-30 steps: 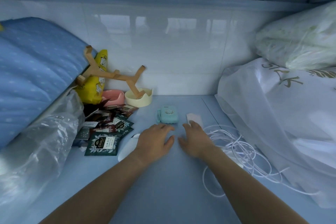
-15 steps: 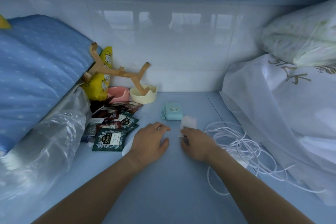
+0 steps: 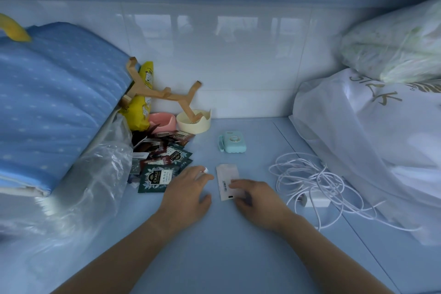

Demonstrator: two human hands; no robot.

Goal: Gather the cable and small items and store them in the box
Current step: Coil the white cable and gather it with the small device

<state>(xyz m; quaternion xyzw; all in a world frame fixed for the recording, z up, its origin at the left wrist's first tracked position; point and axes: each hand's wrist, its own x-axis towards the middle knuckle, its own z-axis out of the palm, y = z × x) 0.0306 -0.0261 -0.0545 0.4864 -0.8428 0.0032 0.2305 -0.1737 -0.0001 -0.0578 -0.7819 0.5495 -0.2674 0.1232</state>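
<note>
My right hand [image 3: 255, 198] lies palm down on the blue shelf, its fingers gripping the near end of a flat white packet [image 3: 226, 174] with a barcode. My left hand [image 3: 188, 193] is just left of it, palm down with fingers curled; a small white item with a red tip [image 3: 205, 170] pokes out at its fingertips. A tangled white cable [image 3: 307, 174] with a white charger block [image 3: 316, 201] lies to the right of my right hand. A small mint-green device [image 3: 232, 143] sits behind the packet. No box is in view.
Dark tea sachets [image 3: 162, 162] are scattered at the left, in front of a pink dish [image 3: 162, 120], a cream bowl [image 3: 194, 122] and a wooden stand [image 3: 164, 95]. Blue bedding [image 3: 52, 102] fills the left side and white bags [image 3: 372, 138] the right.
My right hand has taken hold of the white packet and drawn it toward me. My left hand has pulled back a little along the shelf.
</note>
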